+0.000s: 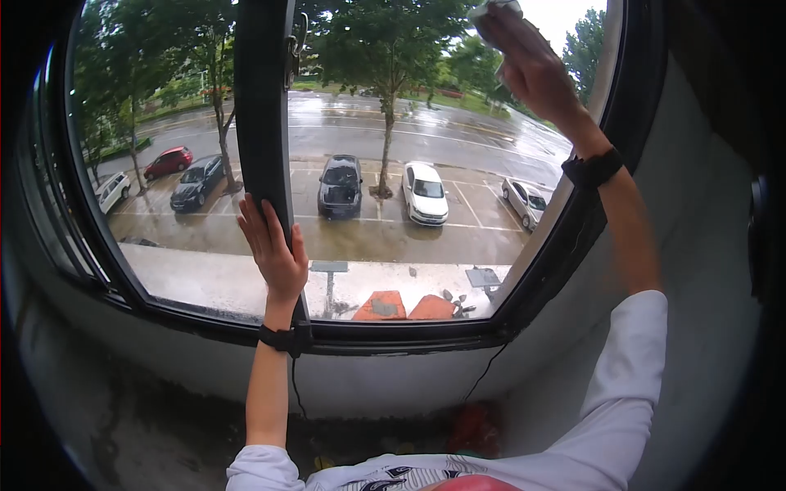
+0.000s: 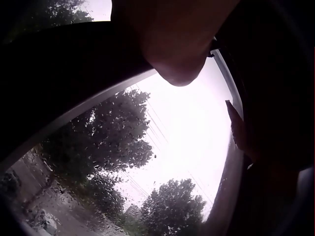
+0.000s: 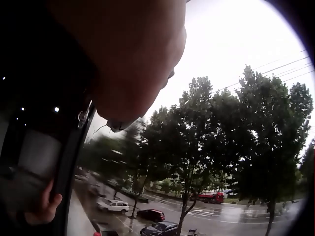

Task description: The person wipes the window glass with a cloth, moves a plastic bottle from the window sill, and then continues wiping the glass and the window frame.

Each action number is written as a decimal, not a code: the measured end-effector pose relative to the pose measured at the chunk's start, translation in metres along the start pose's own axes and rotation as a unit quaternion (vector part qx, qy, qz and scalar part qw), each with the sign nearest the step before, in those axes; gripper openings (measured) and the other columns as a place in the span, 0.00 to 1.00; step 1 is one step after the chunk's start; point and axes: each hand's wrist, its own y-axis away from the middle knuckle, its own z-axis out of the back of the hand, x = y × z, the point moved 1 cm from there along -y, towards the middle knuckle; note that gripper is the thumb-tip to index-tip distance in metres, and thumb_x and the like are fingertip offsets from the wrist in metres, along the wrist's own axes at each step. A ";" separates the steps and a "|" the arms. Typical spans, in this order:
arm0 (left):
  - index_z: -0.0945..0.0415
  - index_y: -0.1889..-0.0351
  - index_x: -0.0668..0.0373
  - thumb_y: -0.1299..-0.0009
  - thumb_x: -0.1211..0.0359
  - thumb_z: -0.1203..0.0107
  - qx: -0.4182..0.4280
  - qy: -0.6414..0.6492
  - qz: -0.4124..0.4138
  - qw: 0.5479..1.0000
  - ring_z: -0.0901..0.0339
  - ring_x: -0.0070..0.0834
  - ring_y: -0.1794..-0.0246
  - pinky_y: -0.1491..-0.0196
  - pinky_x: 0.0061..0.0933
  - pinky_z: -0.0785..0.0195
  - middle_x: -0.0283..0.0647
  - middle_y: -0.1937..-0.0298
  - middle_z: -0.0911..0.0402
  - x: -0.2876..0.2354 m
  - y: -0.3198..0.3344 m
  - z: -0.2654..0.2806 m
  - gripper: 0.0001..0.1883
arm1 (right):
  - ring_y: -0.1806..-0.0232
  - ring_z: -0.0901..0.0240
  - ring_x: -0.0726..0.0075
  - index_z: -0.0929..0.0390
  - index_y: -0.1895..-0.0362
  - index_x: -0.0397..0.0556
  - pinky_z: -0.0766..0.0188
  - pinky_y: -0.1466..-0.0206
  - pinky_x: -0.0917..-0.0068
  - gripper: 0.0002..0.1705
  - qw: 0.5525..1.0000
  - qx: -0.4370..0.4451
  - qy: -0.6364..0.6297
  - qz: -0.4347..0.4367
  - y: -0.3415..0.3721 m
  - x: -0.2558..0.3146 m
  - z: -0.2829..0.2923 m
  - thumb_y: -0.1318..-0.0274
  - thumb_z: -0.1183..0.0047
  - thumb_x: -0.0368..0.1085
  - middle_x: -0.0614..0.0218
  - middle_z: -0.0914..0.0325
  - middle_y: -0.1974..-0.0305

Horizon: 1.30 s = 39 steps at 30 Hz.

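Observation:
The right hand point(image 1: 536, 78) is raised high at the upper right of the window pane, its fingers bent over a pale, crumpled cloth point(image 1: 498, 11). A bit of that cloth point(image 3: 117, 126) shows below the hand in the right wrist view. Lower down, the left hand point(image 1: 276, 250) rests with extended fingers on the dark upright window frame point(image 1: 264, 106). In the left wrist view the left hand point(image 2: 177, 44) is a dark shape over the frame, its fingers mostly hidden.
A metal window latch point(image 1: 293, 57) sits on the upright. Outside the glass are an orange object point(image 1: 381, 306) on the ledge, parked cars such as a white one point(image 1: 425, 194), and trees. Black cables point(image 1: 486, 370) hang below the bottom frame point(image 1: 393, 337).

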 end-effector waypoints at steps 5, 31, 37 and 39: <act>0.48 0.18 0.67 0.21 0.67 0.49 -0.013 -0.002 0.003 1.000 0.54 0.61 0.16 0.18 0.60 0.62 0.66 0.17 0.51 -0.001 -0.001 0.000 0.36 | 0.18 0.52 0.39 0.40 0.22 0.41 0.50 0.16 0.56 0.34 0.947 -0.048 0.129 -0.291 0.004 -0.145 0.031 0.32 0.57 0.31 0.41 0.43 0.23; 0.48 0.18 0.65 0.21 0.65 0.49 -0.028 -0.012 0.007 1.000 0.52 0.60 0.16 0.18 0.60 0.60 0.61 0.16 0.49 -0.004 -0.003 -0.003 0.36 | 0.18 0.52 0.37 0.42 0.21 0.40 0.54 0.15 0.55 0.36 0.957 -0.049 0.134 -0.254 0.046 -0.093 0.022 0.34 0.57 0.30 0.44 0.42 0.22; 0.48 0.18 0.64 0.21 0.64 0.48 -0.036 -0.020 0.007 0.999 0.52 0.60 0.16 0.18 0.59 0.60 0.61 0.17 0.49 -0.005 -0.003 -0.003 0.36 | 0.19 0.46 0.49 0.39 0.20 0.58 0.51 0.16 0.50 0.43 0.977 0.121 -0.037 -0.170 0.110 0.177 -0.032 0.42 0.44 0.33 0.55 0.42 0.20; 0.48 0.18 0.64 0.21 0.64 0.49 -0.025 -0.019 0.002 0.999 0.52 0.59 0.16 0.18 0.59 0.60 0.61 0.17 0.49 -0.003 -0.005 -0.003 0.36 | 0.16 0.53 0.64 0.42 0.18 0.66 0.64 0.12 0.60 0.39 0.975 0.199 -0.073 0.060 0.163 0.287 -0.064 0.32 0.49 0.40 0.70 0.47 0.17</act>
